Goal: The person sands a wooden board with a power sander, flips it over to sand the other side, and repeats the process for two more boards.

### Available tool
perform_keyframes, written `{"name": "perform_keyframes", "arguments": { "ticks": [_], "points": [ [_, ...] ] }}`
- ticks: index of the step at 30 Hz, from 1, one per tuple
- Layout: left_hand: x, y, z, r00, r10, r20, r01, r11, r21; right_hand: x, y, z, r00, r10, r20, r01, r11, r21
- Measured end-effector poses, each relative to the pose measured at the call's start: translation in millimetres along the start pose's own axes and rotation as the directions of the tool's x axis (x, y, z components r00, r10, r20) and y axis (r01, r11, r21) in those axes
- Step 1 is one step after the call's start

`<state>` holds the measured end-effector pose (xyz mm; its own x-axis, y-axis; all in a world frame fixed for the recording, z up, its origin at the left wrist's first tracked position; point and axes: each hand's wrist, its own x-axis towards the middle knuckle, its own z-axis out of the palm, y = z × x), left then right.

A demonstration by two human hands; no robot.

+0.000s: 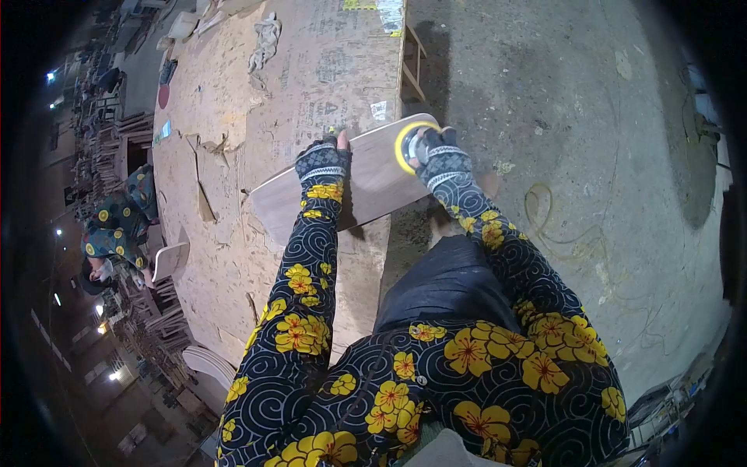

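Note:
A flat wooden board with rounded corners lies slanted across the worktable, its right end reaching past the table edge. My left hand, in a grey patterned fingerless glove, grips the board at its far edge, left of the middle. At the right end, my right hand is closed around a sander with a yellow round pad. The pad touches the board's top face near the end. The glove and fingers cover most of the sander's body.
The worktable is topped with worn, printed sheeting. A crumpled cloth lies farther off. A thin hose coils on the concrete floor at right. Another person works at left beside a curved wooden piece and stacked parts.

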<state>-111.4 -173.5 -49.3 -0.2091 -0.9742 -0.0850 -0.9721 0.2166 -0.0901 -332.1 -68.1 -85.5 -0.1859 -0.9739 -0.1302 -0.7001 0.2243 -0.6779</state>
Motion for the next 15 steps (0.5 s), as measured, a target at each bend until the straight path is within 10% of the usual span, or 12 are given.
{"name": "perform_keyframes", "arguments": {
  "ticks": [4,8,15],
  "points": [
    [2,-1,1,0.998,-0.024,0.059,0.024,1.0,-0.001,-12,-25,6,0.969,-0.119,0.216,0.15,0.979,-0.134],
    [4,-4,0,0.993,-0.033,0.113,0.036,0.999,-0.028,4,4,25,0.997,-0.074,0.024,0.076,0.993,-0.085],
    [3,-4,7,0.999,-0.026,0.047,0.027,0.999,-0.029,-13,-27,4,0.969,-0.167,0.183,0.196,0.969,-0.152]
  ]
}}
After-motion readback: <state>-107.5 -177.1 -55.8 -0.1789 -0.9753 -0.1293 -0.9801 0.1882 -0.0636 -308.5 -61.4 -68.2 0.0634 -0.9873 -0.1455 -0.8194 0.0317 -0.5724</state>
